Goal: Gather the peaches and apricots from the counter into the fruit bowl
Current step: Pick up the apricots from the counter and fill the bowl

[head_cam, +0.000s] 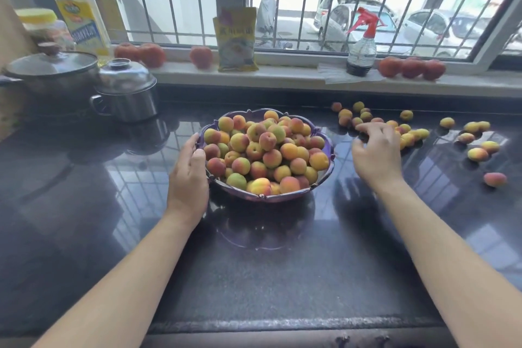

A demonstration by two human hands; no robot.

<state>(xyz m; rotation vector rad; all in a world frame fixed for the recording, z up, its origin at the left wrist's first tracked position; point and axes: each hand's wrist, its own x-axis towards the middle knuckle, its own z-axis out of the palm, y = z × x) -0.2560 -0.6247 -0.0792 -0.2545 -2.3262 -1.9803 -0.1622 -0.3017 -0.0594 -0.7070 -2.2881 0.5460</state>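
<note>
A purple scalloped fruit bowl [324,178] stands mid-counter, heaped with several peaches and apricots [267,155]. My left hand [189,175] grips the bowl's left rim, thumb over the edge beside the fruit. More loose apricots [409,135] lie scattered on the dark counter to the right of the bowl. My right hand [372,155] hovers at the near edge of that cluster, with bent fingers reaching over the fruit. Dark counter shows between thumb and fingers, and nothing is held. A single peach [495,179] lies apart at the far right.
Two lidded steel pots [124,90] stand at the back left beside an oil bottle [80,8]. On the window sill sit tomatoes [411,67], a yellow packet [236,39] and a spray bottle [362,48]. The glossy black counter [268,277] stretches toward me.
</note>
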